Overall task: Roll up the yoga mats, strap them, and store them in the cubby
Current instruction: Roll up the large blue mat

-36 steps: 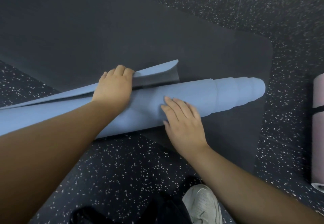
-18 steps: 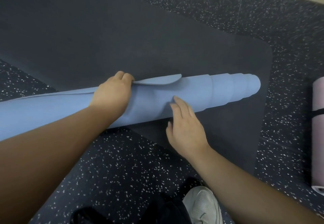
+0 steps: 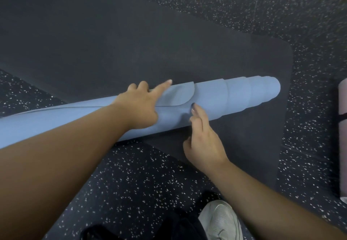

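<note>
Speckled dark rubber floor (image 3: 131, 174) covers the room, and on it lies a flat black mat (image 3: 131, 42). Across the near edge of this black mat rests the rolled blue mat (image 3: 216, 98), with its long axis going from left to right and slightly away toward the right. Its right end (image 3: 266, 91) is not even; the layers step out like a telescope. The loose corner flap (image 3: 178, 95) lies on top of the roll. The left hand (image 3: 139, 106) rests on the roll just left of this flap, fingers spread and the index finger straight, so it grips nothing. The right hand (image 3: 202, 142) is at the near side of the roll, fingers straight, only the tips touching it below the flap. Both hands are near the middle, and the uneven end lies to the right, closer to the right hand. At the far right edge lies a pink rolled mat (image 3: 342, 127) with a dark strap (image 3: 342, 116). A white shoe (image 3: 219, 221) shows below.
</note>
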`<state>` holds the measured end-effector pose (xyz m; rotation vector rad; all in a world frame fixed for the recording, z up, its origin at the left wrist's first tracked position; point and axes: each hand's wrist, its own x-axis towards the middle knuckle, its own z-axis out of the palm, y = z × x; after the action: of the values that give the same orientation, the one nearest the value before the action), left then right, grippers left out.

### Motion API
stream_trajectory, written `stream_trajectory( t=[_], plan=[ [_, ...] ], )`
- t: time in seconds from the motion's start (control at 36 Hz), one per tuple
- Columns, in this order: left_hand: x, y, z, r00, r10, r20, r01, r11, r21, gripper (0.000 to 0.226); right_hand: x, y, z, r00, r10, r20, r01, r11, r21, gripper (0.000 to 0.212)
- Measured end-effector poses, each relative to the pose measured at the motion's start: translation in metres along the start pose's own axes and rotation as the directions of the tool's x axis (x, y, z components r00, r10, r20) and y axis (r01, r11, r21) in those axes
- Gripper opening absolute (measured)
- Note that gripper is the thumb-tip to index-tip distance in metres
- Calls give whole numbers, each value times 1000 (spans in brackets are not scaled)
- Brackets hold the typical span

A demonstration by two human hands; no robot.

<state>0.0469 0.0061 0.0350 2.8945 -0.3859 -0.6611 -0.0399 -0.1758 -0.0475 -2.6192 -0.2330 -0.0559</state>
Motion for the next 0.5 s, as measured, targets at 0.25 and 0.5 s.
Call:
stream_trajectory(
  t=[0.25,0.5],
  plan=[
    [14,38,11,994,89,57,-93,992,85,69,2,15,-12,1000,-11,9,10,999,42,54],
    [32,46,6,992,120,47,-123,991,54,105,7,29,-21,988,-152,-8,152,985,86,51]
  ],
)
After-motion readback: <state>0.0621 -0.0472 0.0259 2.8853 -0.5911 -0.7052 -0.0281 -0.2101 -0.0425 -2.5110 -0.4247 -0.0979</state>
